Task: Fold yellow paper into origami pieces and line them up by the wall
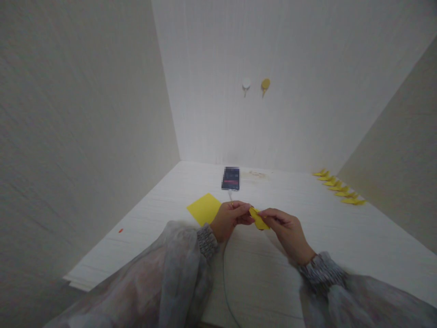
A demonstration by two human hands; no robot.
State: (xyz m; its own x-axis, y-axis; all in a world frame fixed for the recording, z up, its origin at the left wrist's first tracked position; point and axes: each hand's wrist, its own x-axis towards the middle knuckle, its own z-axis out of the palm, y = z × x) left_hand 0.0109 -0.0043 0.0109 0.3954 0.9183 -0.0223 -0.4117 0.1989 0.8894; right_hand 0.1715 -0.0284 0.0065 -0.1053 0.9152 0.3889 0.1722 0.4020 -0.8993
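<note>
Tabletop [146,214], white and faintly streaked, is bounded by pale walls [211,114] at left, right and far side; two round hooks [265,84] are fixed to the far wall. Folded yellow paper [261,220] is held between the hands, its long axis slanting from far left to near right; which end leads cannot be told. Left hand [228,220], fingers curled, pinches its left end; right hand [287,230], nearly closed, grips its upper right edge. Flat yellow sheet [205,207] lies left.

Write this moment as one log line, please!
left hand: holding folded yellow paper | right hand: holding same paper | nearby: yellow sheet, phone
</note>
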